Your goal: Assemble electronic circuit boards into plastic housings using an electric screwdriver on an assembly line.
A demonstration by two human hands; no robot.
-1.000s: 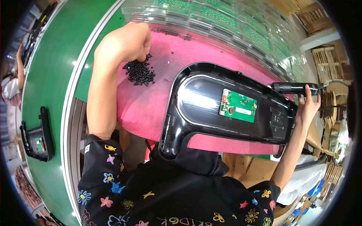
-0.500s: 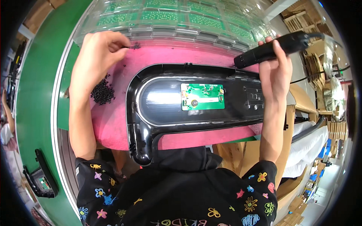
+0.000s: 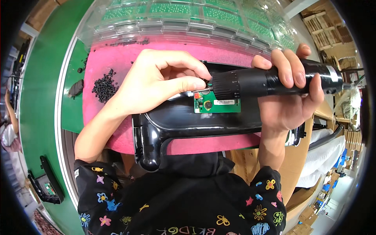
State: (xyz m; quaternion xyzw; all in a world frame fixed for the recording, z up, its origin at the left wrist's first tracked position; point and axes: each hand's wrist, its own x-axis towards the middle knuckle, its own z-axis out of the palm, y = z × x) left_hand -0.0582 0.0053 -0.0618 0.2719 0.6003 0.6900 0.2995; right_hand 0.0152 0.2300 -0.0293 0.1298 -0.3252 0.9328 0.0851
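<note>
My right hand is wrapped round a black electric screwdriver, held level with its bit toward the left. The thumb and forefinger of my left hand pinch a small dark screw at the bit's tip; the fingers mostly hide it. Right below is a green circuit board, lying in a long black plastic housing. The screwdriver and my left hand cover the board's upper part. Left of the housing, a heap of small black screws sits on the pink mat.
Clear plastic trays with green boards inside stand along the mat's far edge. More screws are scattered before them. A dark lump lies left of the mat. Another black housing rests on the green table at left. Cardboard is at right.
My left hand has moved right, from the screws near the trays to the screwdriver's tip. My right hand has brought the screwdriver left and nearer, over the board.
</note>
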